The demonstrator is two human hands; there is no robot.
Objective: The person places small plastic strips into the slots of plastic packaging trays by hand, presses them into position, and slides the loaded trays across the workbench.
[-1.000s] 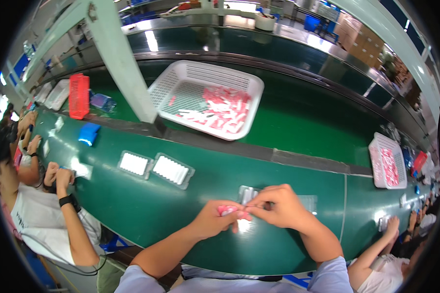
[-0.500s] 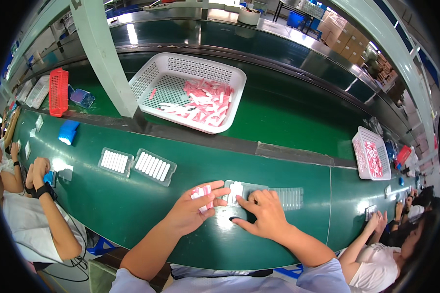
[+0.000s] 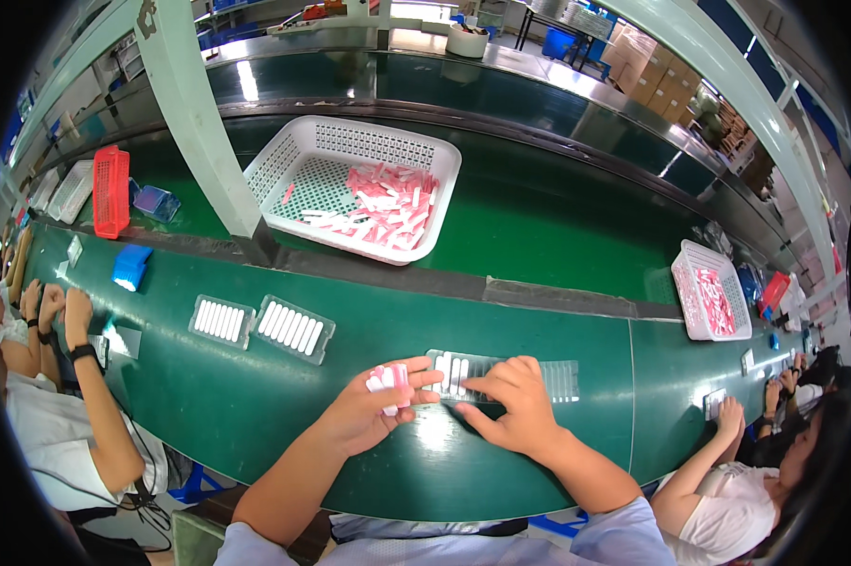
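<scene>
My left hand is closed around a small bunch of pink-and-white sticks, held palm up just left of a clear ribbed tray. A few white sticks lie side by side in that tray's left slots. Over its right part is my right hand, index fingertip against the rightmost visible stick and thumb held apart, with nothing gripped. Part of the tray is hidden under the right hand. Another clear ribbed tray, with no sticks visible in it, adjoins on the right.
Two trays filled with white sticks, a left one and a right one, lie on the green table. A white basket of pink-and-white sticks stands behind, near a pale post. Co-workers' arms show at both sides.
My right hand has shifted slightly, uncovering more white sticks in the tray. The left hand still holds its bunch. The whole view has turned a little, and the left co-worker's hands have moved.
</scene>
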